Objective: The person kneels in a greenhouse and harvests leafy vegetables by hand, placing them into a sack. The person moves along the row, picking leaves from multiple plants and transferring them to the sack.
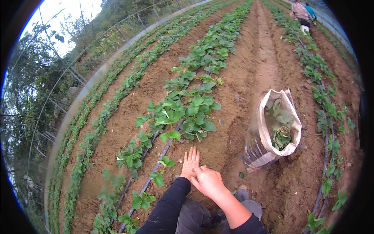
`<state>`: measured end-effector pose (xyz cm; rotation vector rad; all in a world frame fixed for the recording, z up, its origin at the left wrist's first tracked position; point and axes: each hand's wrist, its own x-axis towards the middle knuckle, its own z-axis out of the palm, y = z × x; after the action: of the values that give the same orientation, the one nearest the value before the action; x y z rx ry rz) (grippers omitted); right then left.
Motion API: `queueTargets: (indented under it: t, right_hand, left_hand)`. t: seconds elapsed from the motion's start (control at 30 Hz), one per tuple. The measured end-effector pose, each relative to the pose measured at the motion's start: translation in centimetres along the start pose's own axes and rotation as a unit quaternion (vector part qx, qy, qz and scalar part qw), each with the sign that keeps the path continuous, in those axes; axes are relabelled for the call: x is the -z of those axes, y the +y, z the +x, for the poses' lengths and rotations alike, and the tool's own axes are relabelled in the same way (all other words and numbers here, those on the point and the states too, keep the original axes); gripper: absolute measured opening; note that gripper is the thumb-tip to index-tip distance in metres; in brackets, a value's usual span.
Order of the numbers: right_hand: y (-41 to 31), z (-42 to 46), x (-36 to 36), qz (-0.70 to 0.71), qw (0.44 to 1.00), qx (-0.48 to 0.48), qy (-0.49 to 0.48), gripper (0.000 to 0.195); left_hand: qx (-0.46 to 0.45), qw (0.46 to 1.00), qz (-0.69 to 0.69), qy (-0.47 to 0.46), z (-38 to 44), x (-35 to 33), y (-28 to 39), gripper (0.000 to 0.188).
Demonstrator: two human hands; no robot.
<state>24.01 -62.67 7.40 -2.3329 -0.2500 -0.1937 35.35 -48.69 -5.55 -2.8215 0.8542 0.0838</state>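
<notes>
My left hand (191, 161) is stretched out flat, back upward, over the bare soil of the raised bed, fingers pointing away from me. Across its wrist end lies my right hand (208, 180), with curled fingers touching the left hand near the thumb side. I see nothing held in either hand, though the inside of the right fist is hidden. Just beyond the left fingertips grows a leafy strawberry plant (197, 112). A small seedling (167, 161) stands to the left of that hand, beside a black drip line (152, 175).
A white woven sack (264, 140) with cut leaves (282, 125) inside stands open in the furrow at right. My boot (242, 193) is close below it. More strawberry rows (327, 105) run at both sides. Two people (304, 14) are farther up, at top right.
</notes>
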Motion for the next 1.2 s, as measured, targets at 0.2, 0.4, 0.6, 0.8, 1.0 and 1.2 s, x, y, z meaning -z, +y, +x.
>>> queueTargets:
  t: [0.2, 0.4, 0.6, 0.8, 1.0, 1.2]
  right_hand:
    - [1.5, -0.2, 0.6, -0.003, 0.999, -0.037, 0.016, 0.024]
    - [3.5, -2.5, 1.4, -0.052, 0.997, -0.055, 0.006, 0.023]
    - [3.9, -3.2, 1.7, -0.028, 0.998, -0.063, -0.014, 0.025]
    - [4.1, -2.5, 2.4, -0.022, 0.995, -0.094, -0.025, 0.029]
    - [4.6, -2.1, 0.4, -0.031, 0.994, -0.098, 0.039, 0.036]
    - [6.7, -2.6, 1.4, 0.053, 0.987, -0.106, 0.108, 0.024]
  left_hand:
    - [-0.007, 0.997, -0.012, 0.071, -0.1, -0.5, 0.0, 0.067]
    - [0.057, 0.937, -0.079, 0.334, 3.6, 2.2, -4.7, 0.026]
    - [-0.016, 0.992, 0.065, 0.108, 6.1, 3.0, -9.9, 0.010]
    - [0.063, 0.946, -0.271, 0.169, 5.5, 6.4, -7.3, 0.006]
    - [0.083, 0.638, -0.766, -0.017, -3.7, 8.2, 4.1, 0.008]
    - [0.060, 0.816, -0.565, 0.110, -5.2, 6.4, 4.6, 0.019]
